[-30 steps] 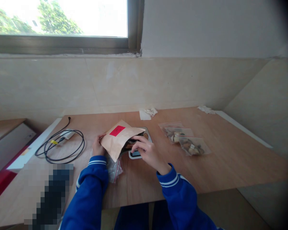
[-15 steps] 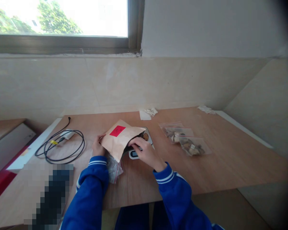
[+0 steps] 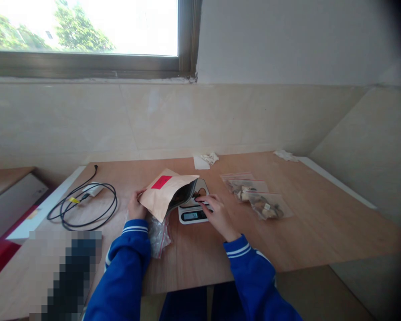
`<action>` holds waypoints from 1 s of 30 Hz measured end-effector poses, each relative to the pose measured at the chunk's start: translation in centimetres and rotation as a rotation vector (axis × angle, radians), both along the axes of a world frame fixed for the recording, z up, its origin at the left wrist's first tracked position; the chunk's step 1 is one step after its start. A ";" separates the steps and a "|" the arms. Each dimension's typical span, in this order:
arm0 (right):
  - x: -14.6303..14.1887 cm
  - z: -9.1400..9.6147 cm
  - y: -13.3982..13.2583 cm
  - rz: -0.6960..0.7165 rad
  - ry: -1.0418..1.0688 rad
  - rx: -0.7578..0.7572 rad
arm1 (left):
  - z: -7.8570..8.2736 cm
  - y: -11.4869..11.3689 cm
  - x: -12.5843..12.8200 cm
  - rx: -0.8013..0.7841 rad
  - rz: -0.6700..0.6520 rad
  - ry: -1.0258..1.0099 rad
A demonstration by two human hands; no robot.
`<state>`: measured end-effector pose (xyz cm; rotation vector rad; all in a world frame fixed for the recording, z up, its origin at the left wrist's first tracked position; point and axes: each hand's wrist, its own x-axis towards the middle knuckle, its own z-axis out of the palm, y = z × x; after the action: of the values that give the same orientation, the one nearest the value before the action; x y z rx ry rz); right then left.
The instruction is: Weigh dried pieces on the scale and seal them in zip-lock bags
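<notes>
A brown paper bag (image 3: 153, 200) with a red label lies tilted, its dark-lined mouth gaping to the right. My left hand (image 3: 136, 206) is closed on the bag's left edge. Beside the bag's mouth is a white digital kitchen scale (image 3: 183, 220) with a lit display. Some brown pieces (image 3: 201, 192) rest on its plate, partly covered by my hand and the bag. My right hand (image 3: 217, 214) is over the scale, thumb and fingers pinched around something small and dark that I cannot make out. A clear zip bag (image 3: 158, 236) lies under the paper bag.
Several clear zip bags (image 3: 270, 207) with brownish pieces lie on the table's right. A coiled black cable (image 3: 115, 203) with a white adapter (image 3: 93, 189) is at the left. Crumpled tissue (image 3: 210, 158) sits at the back, near the wall. A pixelated dark area (image 3: 70, 276) is front left.
My right hand has come out of the paper bag's mouth and moved right, over the scale. More of the scale and its display shows. The left hand still holds the bag.
</notes>
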<state>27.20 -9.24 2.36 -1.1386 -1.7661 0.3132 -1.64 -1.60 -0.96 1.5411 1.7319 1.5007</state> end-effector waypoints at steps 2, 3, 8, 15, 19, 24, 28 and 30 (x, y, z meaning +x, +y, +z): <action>-0.3 -0.4 0.6 0.029 -0.106 0.034 | 0.1 -0.1 0.0 -0.005 0.001 -0.003; -0.5 -0.6 0.8 0.049 -0.130 0.048 | 0.2 -0.1 0.1 -0.008 0.000 -0.003; -1.2 -2.3 1.7 0.062 -0.225 0.055 | 0.0 -0.1 -0.1 -0.011 0.009 0.024; -1.6 0.2 0.1 -0.012 -0.072 0.098 | -0.5 0.3 -0.3 -0.003 -0.002 0.025; -2.5 4.6 -2.2 -0.017 0.087 0.210 | -0.5 0.2 -0.2 0.006 0.003 0.040; -5.0 7.9 -2.7 0.201 -0.259 0.067 | -0.3 0.0 -0.1 0.020 0.002 0.037; -7.3 8.2 -1.1 0.208 -0.471 -0.022 | -0.3 -0.1 -0.1 0.025 -0.007 0.034; -8.3 7.7 -0.3 0.163 -0.430 -0.063 | -0.3 -0.1 -0.1 0.028 -0.010 0.030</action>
<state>18.86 -9.56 10.09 -1.1706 -2.2477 0.2332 -1.73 -1.70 -1.22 1.5913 1.7245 1.5104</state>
